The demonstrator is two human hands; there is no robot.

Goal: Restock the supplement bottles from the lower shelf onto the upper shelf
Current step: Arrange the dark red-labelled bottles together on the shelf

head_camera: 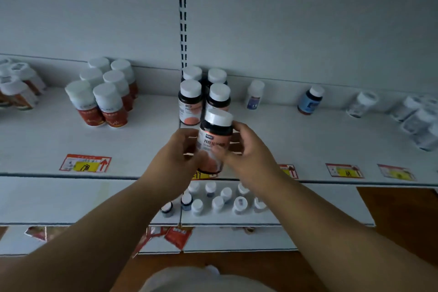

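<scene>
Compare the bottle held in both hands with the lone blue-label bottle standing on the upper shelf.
The held bottle has a peach and white label; the blue-label bottle has a blue one. The held bottle is gripped by the left hand and right hand above the shelf front; the blue-label bottle stands alone further back. Both are dark with white caps.
</scene>
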